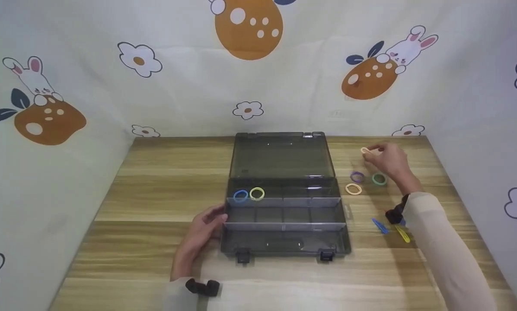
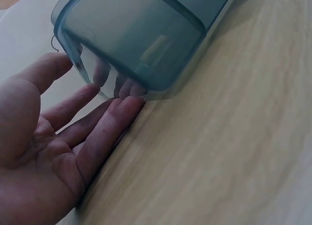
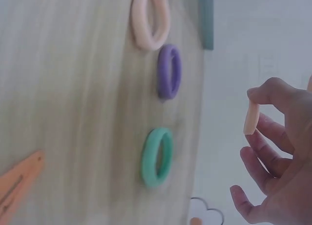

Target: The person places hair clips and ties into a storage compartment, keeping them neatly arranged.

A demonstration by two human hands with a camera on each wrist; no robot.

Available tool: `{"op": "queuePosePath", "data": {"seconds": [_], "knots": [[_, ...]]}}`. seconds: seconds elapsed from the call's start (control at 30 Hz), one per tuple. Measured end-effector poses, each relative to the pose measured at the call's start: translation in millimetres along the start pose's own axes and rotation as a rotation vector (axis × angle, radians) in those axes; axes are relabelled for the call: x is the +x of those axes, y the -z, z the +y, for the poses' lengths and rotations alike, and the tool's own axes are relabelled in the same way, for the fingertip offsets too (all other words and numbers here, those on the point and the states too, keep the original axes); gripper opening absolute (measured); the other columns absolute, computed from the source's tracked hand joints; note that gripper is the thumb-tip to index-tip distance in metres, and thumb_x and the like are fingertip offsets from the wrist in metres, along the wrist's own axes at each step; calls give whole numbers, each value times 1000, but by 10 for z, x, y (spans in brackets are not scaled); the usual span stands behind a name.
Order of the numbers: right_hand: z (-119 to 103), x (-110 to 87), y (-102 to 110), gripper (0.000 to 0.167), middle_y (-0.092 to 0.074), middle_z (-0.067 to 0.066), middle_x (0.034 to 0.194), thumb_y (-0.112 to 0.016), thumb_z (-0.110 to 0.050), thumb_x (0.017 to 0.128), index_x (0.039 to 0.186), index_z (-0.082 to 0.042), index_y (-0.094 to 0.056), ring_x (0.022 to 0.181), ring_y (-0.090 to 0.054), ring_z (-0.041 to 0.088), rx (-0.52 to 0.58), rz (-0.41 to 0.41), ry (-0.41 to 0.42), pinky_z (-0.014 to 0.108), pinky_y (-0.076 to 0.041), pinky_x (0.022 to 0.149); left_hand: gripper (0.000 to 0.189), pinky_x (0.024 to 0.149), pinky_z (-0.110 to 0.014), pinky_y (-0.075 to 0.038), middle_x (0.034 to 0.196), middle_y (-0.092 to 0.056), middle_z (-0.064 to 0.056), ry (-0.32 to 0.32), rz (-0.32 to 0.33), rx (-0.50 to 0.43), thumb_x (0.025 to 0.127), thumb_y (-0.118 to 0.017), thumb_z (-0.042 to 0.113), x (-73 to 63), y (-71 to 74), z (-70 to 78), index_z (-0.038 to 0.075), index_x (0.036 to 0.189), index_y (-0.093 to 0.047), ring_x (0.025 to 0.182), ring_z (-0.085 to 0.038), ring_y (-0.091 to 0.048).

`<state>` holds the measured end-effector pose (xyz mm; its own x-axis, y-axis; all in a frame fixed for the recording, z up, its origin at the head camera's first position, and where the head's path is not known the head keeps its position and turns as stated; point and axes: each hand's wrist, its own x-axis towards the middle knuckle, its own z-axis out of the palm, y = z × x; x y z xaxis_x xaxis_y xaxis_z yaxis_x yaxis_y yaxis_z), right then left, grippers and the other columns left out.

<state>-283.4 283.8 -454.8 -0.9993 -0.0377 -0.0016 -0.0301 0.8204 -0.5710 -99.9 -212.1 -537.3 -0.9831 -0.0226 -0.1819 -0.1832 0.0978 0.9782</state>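
Cloth with printed rabbits and flowers (image 1: pixel 94 56) at the far left and also behind, hanging around the wood-grain table (image 1: pixel 146 207). Next, beside the left wall of a dark see-through box (image 1: pixel 284 249), the left hand (image 1: pixel 200 229): in the left wrist view, fingers almost straight and a little apart, with tips touching the wall from outside, not curled around anything. Probably put so for keeping the box from sliding. Standing open on the table, with lid (image 1: pixel 282 155) folded back toward the cloth, perhaps for giving free reach from above. At the left end of the rear row, a blue ring (image 1: pixel 234 197) and, just beside, a yellow ring (image 1: pixel 250 194); not possible to tell if in one compartment or in two. To the right of the box, on the table, a peach ring (image 3: pixel 139 20), then near to it a purple ring (image 3: pixel 162 71). Farther back, seemingly lifted off the table, a pale ring (image 3: pixel 251 118), pinched between thumb and forefinger of the right hand (image 1: pixel 390 160), other fingers bent and apart; a light grip, maybe enough for so small and thin a thing. Below this hand, a green ring (image 3: pixel 147 159); nearer to the person, a blue clip (image 1: pixel 380 226) and, farther right, a yellow clip (image 1: pixel 402 233), lying near each other. In the right wrist view, also an orange clip (image 3: pixel 27 172), probably hidden by the arm in the head view.
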Motion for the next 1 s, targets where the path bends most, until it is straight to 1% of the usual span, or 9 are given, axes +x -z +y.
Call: {"op": "queuePosePath", "data": {"seconds": [0.07, 0.13, 0.27, 0.4, 0.57, 0.7, 0.8, 0.93, 1.0], "knots": [[-80, 0, 20, 45, -56, 34, 134, -66, -31, 92, 121, 4, -68, 124, -54, 50, 20, -5, 19, 62, -47, 100, 47, 120, -47, -35, 141, -60, -17, -6, 3, 8, 95, -68, 20, 12, 6, 4, 2, 137, -58, 137, -31, -51], [-158, -9, 33, 43, -55, 34, 134, -67, -27, 92, 119, 6, -68, 121, -54, 50, 40, 5, 53, 62, -49, 98, 47, 121, -47, -35, 142, -59, -17, -16, 1, 17, 95, -68, 20, 18, 11, 8, 1, 138, -58, 137, -31, -51], [-343, -52, 44, 36, -56, 30, 127, -71, -19, 89, 112, 9, -69, 116, -55, 46, 79, 51, 139, 59, -48, 96, 48, 121, -46, -35, 143, -58, -18, -26, -4, 23, 96, -67, 19, 17, 15, 11, 0, 138, -57, 138, -31, -50], [-579, -106, 41, 29, -62, 25, 118, -73, -16, 87, 106, 6, -72, 115, -55, 42, 90, 78, 218, 58, -45, 99, 47, 120, -46, -36, 143, -57, -20, -37, -9, 20, 96, -66, 16, 8, 16, 8, -2, 138, -56, 138, -32, -50], [-906, -183, 34, 26, -64, 20, 116, -75, -13, 83, 105, 0, -74, 113, -56, 38, 89, 79, 311, 55, -47, 97, 48, 120, -46, -36, 144, -57, -20, -33, -1, 25, 96, -66, 17, 8, 23, 1, -2, 139, -55, 139, -33, -49], [-1151, -269, -1, 24, -65, 17, 113, -78, -12, 81, 102, -1, -75, 110, -57, 35, 102, 98, 395, 51, -48, 95, 49, 121, -46, -35, 144, -57, -20, -31, 2, 36, 96, -67, 18, 1, 24, -8, -2, 139, -55, 139, -33, -49], [-1318, -334, -45, 24, -65, 16, 112, -80, -12, 80, 101, -1, -75, 109, -57, 34, 117, 111, 452, 49, -46, 94, 49, 121, -47, -34, 144, -56, -21, -37, 4, 45, 96, -67, 19, -8, 16, -16, -2, 139, -55, 139, -34, -48], [-1488, -383, -127, 22, -67, 14, 109, -80, -13, 81, 99, -1, -76, 108, -57, 33, 137, 110, 526, 47, -45, 94, 49, 121, -48, -34, 144, -56, -20, -42, 3, 54, 96, -67, 19, -12, 7, -17, -2, 138, -55, 139, -35, -49], [-1551, -391, -181, 21, -67, 14, 109, -81, -13, 81, 98, -1, -76, 107, -57, 32, 148, 100, 554, 46, -47, 95, 49, 120, -47, -35, 144, -57, -18, -36, 3, 53, 95, -67, 20, -9, 2, -16, 0, 138, -56, 138, -33, -50]]}}
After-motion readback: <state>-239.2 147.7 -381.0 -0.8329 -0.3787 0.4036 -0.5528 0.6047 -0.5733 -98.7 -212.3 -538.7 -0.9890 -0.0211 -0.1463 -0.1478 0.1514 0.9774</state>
